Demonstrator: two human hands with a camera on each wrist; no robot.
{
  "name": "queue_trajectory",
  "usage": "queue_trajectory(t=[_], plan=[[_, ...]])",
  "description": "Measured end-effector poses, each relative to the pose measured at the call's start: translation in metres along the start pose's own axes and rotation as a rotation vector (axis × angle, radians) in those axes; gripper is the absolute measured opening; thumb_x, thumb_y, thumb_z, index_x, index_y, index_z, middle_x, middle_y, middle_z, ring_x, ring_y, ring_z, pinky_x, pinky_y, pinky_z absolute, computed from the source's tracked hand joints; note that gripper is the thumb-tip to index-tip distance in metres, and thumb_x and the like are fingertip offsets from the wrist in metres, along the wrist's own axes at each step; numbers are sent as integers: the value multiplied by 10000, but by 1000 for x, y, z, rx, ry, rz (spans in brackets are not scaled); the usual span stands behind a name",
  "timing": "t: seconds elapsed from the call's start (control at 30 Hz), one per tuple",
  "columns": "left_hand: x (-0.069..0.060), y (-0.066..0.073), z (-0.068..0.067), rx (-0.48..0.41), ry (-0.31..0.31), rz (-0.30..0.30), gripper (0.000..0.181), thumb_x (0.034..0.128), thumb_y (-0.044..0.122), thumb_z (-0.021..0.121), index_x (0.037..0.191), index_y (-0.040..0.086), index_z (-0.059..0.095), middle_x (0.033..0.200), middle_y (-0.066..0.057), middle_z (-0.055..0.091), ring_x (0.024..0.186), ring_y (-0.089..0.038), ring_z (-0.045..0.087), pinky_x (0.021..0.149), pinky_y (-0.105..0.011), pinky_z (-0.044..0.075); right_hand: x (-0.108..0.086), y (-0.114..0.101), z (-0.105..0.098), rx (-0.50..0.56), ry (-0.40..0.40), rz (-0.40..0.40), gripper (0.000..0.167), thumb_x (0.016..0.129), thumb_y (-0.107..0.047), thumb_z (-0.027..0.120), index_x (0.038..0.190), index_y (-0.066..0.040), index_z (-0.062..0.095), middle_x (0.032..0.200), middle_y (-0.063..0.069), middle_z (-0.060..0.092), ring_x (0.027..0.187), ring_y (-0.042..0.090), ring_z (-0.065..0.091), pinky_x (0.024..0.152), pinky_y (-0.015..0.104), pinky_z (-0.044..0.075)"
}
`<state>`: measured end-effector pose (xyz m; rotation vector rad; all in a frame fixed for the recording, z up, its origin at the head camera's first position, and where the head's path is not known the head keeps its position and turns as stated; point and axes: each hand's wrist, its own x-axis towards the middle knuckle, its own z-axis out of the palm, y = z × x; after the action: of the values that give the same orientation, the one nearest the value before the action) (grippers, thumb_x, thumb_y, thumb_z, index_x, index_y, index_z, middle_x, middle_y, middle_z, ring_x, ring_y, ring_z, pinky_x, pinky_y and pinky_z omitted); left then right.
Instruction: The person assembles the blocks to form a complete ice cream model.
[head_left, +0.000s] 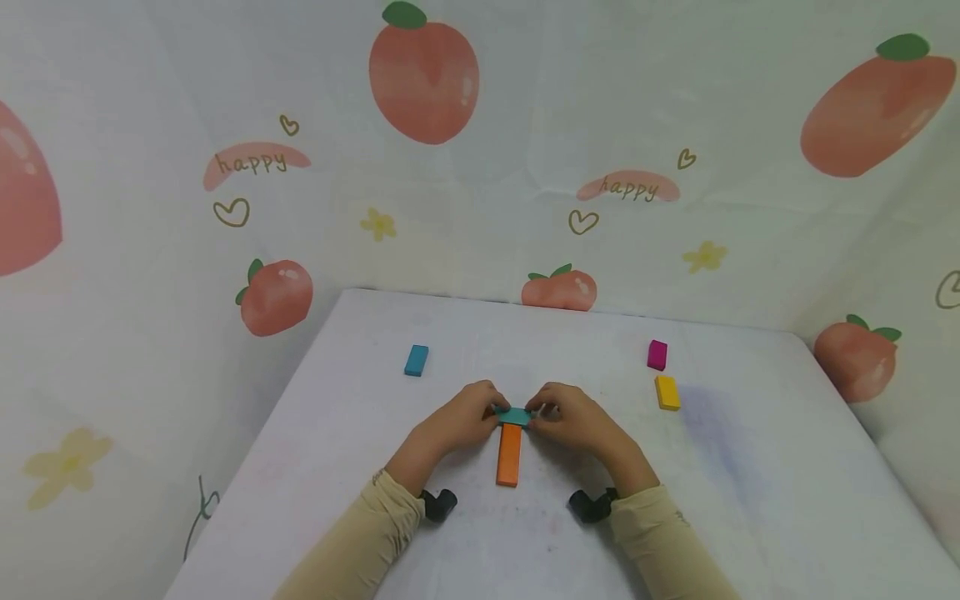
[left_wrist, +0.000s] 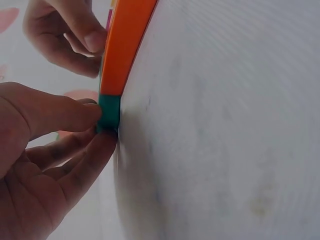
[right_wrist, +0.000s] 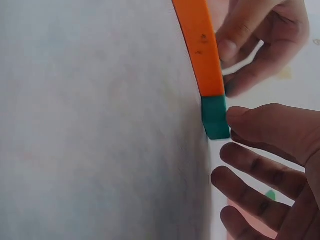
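Note:
A flat green block [head_left: 514, 416] lies crosswise at the far end of a long orange block [head_left: 508, 456], so the two form a T on the white table. My left hand [head_left: 467, 415] pinches the green block's left end. In the left wrist view its thumb and a fingertip meet that block [left_wrist: 110, 111]. At the opposite end, my right hand [head_left: 572, 417] holds the green block between thumb and index finger. The right wrist view shows the thumb against the block [right_wrist: 216, 117], with the other fingers of the right hand [right_wrist: 272, 175] spread apart.
A blue block [head_left: 416, 361] lies at the back left of the table [head_left: 360, 517]. Toward the back right are a magenta block [head_left: 657, 355] and a yellow block [head_left: 667, 392]. Behind the table hangs a white cloth [head_left: 495, 200] printed with peaches.

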<state>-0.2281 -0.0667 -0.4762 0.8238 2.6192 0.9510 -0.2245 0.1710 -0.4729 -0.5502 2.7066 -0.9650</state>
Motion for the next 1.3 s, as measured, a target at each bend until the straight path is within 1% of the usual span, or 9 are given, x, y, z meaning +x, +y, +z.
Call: queue_trajectory(t=[0.23, 0.43, 0.57, 0.67, 0.9, 0.97, 1.07, 1.17, 1.3], plan=[[-1, 1, 1, 12, -5, -14, 270, 1031, 16, 625, 1273, 14, 745, 1177, -89, 667, 998, -160, 616, 935, -341, 572, -11, 12, -27, -45, 85, 88, 190, 981, -198, 759, 1160, -143, 793, 1103, -25, 723, 1063, 206, 651, 926, 425, 602], [-2, 2, 0, 12, -4, -12, 269, 1027, 5, 624, 1269, 11, 742, 1180, -90, 666, 1004, -168, 614, 940, -345, 573, -26, 44, -54, -162, 245, 92, 204, 972, -184, 757, 1147, -81, 781, 1124, 74, 740, 1030, 277, 686, 891, 481, 603], [-3, 2, 0, 8, -5, -9, 271, 1026, 2, 621, 1269, 9, 742, 1183, -92, 668, 1018, -170, 618, 954, -353, 574, -40, 67, -71, -188, 341, 97, 221, 972, -179, 744, 1134, -32, 773, 1125, 141, 750, 1004, 333, 712, 875, 513, 583], [-3, 3, 0, 3, -7, -10, 272, 1031, 6, 615, 1273, 10, 740, 1191, -92, 670, 1027, -173, 617, 964, -358, 573, -51, 78, -83, -192, 379, 141, 247, 978, -186, 730, 1142, -5, 762, 1140, 186, 745, 1011, 361, 711, 847, 489, 562], [-3, 0, 0, 6, -3, 8, 270, 1020, -9, 622, 1262, 0, 741, 1178, -104, 668, 1009, -180, 617, 949, -354, 574, -71, 93, -104, -160, 394, 297, 332, 985, -217, 707, 1182, 50, 728, 1158, 255, 705, 1012, 387, 672, 730, 335, 514], [-3, 0, 0, 7, -1, 9, 269, 1019, -10, 624, 1260, 0, 741, 1173, -102, 666, 1006, -179, 617, 946, -354, 574, -74, 99, -107, -145, 374, 340, 361, 986, -221, 701, 1214, 59, 713, 1195, 271, 688, 1038, 405, 668, 733, 353, 531], [-3, 0, 0, 5, -1, 8, 268, 1021, -6, 625, 1262, 3, 742, 1176, -100, 668, 1013, -178, 620, 952, -357, 574, -76, 104, -107, -134, 336, 388, 402, 988, -233, 694, 1247, 73, 692, 1231, 292, 669, 1070, 427, 659, 786, 440, 573], [-4, 0, -1, 6, -1, 12, 267, 1022, -5, 625, 1261, 2, 742, 1180, -101, 670, 1018, -182, 623, 955, -361, 575, -77, 108, -106, -134, 315, 401, 413, 987, -236, 697, 1241, 91, 685, 1233, 302, 671, 1079, 437, 659, 862, 524, 585], [-4, 1, -1, -1, -3, 14, 269, 1024, -5, 618, 1264, -3, 739, 1186, -103, 668, 1022, -183, 622, 959, -365, 574, -77, 113, -103, -129, 316, 394, 394, 976, -207, 719, 1205, 112, 688, 1196, 306, 689, 1049, 433, 668, 882, 546, 591]])
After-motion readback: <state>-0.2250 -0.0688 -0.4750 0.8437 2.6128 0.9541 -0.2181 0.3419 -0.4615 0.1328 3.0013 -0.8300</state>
